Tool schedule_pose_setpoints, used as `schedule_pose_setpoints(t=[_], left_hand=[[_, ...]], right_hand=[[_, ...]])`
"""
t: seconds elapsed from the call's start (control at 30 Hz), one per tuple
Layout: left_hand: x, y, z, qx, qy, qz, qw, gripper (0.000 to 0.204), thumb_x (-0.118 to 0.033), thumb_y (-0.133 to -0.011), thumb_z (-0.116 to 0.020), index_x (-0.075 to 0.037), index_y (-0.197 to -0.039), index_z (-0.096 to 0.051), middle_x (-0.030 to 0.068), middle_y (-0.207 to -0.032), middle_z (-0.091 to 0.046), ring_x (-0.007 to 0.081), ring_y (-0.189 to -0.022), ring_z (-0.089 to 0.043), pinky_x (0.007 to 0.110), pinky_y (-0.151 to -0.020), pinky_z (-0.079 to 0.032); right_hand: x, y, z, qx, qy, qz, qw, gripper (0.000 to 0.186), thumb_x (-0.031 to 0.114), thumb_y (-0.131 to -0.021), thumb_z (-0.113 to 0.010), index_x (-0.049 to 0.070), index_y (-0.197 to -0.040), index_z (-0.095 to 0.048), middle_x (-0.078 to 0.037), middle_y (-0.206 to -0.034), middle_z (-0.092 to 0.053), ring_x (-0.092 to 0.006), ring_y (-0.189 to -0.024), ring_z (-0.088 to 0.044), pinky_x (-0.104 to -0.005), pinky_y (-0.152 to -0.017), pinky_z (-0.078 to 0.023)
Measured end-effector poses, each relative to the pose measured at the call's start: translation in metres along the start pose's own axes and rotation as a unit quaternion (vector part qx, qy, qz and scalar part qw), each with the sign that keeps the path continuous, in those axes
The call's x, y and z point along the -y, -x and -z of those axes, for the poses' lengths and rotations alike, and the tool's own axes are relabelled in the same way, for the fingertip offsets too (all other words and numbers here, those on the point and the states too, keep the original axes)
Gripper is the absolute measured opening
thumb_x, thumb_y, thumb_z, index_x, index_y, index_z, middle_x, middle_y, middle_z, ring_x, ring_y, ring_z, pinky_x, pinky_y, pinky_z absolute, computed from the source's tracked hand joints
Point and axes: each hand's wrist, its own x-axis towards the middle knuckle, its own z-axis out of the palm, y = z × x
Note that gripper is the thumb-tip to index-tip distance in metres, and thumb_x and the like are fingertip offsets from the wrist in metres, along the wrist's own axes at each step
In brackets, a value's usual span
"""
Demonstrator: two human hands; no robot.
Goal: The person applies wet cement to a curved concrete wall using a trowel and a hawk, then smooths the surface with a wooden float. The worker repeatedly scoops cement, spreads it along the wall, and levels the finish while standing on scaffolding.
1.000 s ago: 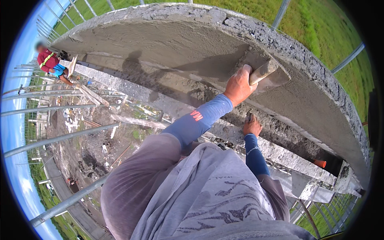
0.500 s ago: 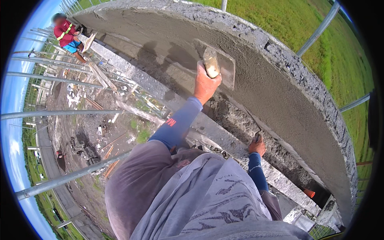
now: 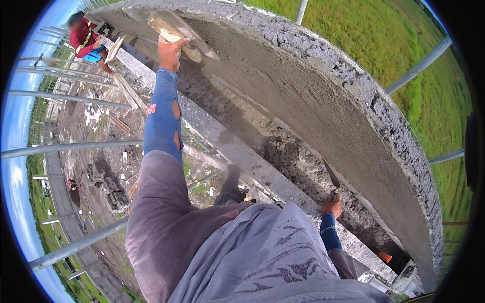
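Observation:
My left hand (image 3: 172,51) is closed round the pale handle of a plastering float (image 3: 198,38), reaching far up and to the left. The float's flat plate lies against the wet grey plaster of a curved wall (image 3: 313,111); whether its whole face touches, I cannot tell. Low on the right, my right hand (image 3: 331,206) grips a trowel (image 3: 332,174), its narrow dark blade pointing up beside the foot of the wall. Beneath the blade runs a trough (image 3: 283,154) with rough, clumpy mortar in it. Both forearms wear blue sleeves.
A concrete ledge (image 3: 252,159) borders the trough, and an orange pipe end (image 3: 384,256) sticks out at its right. Metal poles (image 3: 76,147) cross the left side above the ground far below. A person in a red top (image 3: 83,38) is at the far left; grass (image 3: 374,45) lies beyond the wall.
My left hand has swept the float up and left along the wall. My right hand has shifted slightly down, and the trowel's blade now shows. The person in red leans further toward the wall.

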Motion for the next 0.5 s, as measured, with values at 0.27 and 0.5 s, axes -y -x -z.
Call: schedule_pose_setpoints(t=[0.27,0.5], left_hand=[[0.006,-0.044,0.011,0.065,0.304,0.128,0.942,0.025,-0.002,-0.089,-0.071,-0.002,-0.110,-0.057,0.0081,-0.088,-0.064,0.0234,-0.077,-0.067,0.042,-0.077,-0.060],[0.027,-0.056,-0.043,-0.074,0.306,0.160,0.936,0.025,-0.019,-0.097,-0.070,-0.008,-0.116,-0.057,0.0044,-0.099,-0.060,0.0180,-0.076,-0.058,0.040,-0.078,-0.058]], right_hand=[[0.000,-0.003,0.000,0.013,0.017,-0.007,1.000,0.042,0.031,-0.092,-0.063,0.016,-0.132,-0.064,-0.018,-0.117,-0.072,-0.0372,-0.109,-0.068,-0.0485,-0.095,-0.053],[-0.009,-0.009,-0.008,0.033,0.014,0.004,0.999,0.045,0.033,-0.093,-0.061,0.016,-0.135,-0.061,-0.017,-0.116,-0.072,-0.0374,-0.108,-0.068,-0.0488,-0.095,-0.051]])
